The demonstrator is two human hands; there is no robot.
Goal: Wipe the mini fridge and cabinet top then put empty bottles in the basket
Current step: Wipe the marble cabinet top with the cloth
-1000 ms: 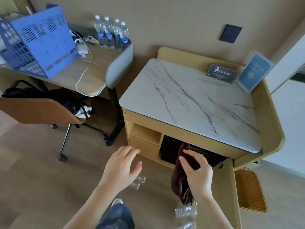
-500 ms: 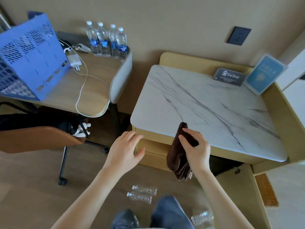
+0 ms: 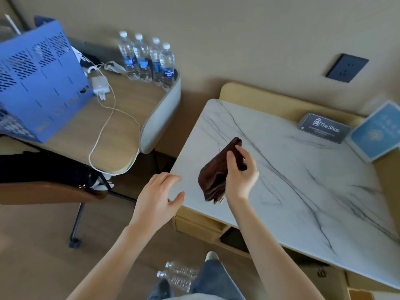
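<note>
Our right hand grips the cloth above the cabinet top at centre frame, left hand spread empty; wiping seems barely begun, bottles lie bottom centre

Right hand: pinches brown cloth above marble cabinet top. Left hand: spread, empty, at cabinet corner. Floor: two empty bottles. Bench: four full bottles, blue crate.
</note>
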